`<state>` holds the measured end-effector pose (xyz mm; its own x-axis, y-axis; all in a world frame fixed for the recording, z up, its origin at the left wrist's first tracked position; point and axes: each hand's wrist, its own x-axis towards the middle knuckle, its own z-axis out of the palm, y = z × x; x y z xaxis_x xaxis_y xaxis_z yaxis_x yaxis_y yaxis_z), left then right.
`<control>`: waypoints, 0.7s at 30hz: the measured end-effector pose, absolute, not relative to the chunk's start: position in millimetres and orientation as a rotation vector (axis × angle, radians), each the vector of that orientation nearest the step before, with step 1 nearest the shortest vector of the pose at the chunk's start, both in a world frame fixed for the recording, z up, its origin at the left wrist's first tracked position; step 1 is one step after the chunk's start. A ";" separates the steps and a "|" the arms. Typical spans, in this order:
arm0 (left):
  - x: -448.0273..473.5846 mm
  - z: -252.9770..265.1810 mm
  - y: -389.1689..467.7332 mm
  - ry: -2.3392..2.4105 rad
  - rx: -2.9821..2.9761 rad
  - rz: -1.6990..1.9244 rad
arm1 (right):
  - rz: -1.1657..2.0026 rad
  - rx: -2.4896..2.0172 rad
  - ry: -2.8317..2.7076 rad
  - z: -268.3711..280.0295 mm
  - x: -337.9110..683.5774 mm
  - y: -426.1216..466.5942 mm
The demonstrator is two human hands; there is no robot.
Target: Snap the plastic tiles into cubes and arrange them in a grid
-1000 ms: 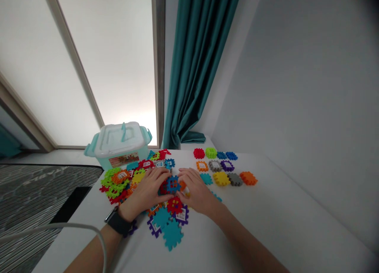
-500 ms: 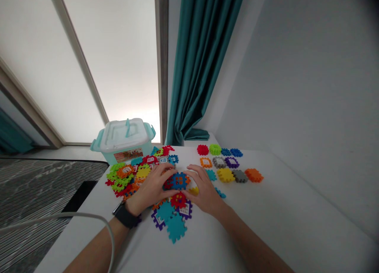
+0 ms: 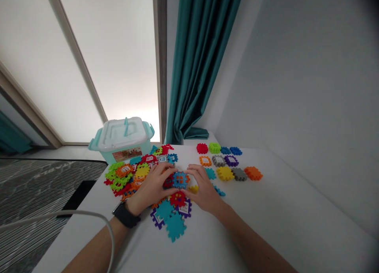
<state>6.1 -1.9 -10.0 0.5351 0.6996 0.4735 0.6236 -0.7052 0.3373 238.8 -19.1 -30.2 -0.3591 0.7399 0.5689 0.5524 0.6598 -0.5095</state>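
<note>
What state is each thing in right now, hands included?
Left hand: curved around the blue tile's left side; contact unclear.
Right hand: curved at its right side; contact unclear.
Blue tile: between both hands, window cutout showing.
Mixed tiles: heaped, overlapping.
Yellow tiles: grouped, apparently stacked.
Box lid: on, latching unclear.
Watch: strapped on.
Curtain: hanging in folds.
Cable: bent.

We can read no text, brand or number here. The lidded box [image 3: 108,156] carries 1 printed label [image 3: 127,153] on its front, too small and blurred for us to make out any wording. On the toothed pieces [image 3: 175,226] we find no legible letters, nor on the watch [image 3: 126,215].
</note>
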 end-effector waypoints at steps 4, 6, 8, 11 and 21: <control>6.6 -10.1 -2.4 1.151 2.637 0.920 | 0.273 -0.999 -2.068 -31.5 238.6 -18.2; 6.6 -10.3 -2.6 1.148 2.631 0.935 | 0.244 -0.990 -2.077 -31.6 238.6 -17.4; 6.4 -10.9 -2.4 1.137 2.619 0.953 | 0.200 -0.966 -2.103 -30.4 239.5 -16.5; 5.7 -11.3 -1.9 1.096 2.576 0.977 | 0.120 -0.897 -2.199 -26.9 243.1 -14.7; 5.3 -7.9 -3.2 0.953 2.525 0.788 | 0.124 -0.779 -2.185 -23.5 249.4 -11.1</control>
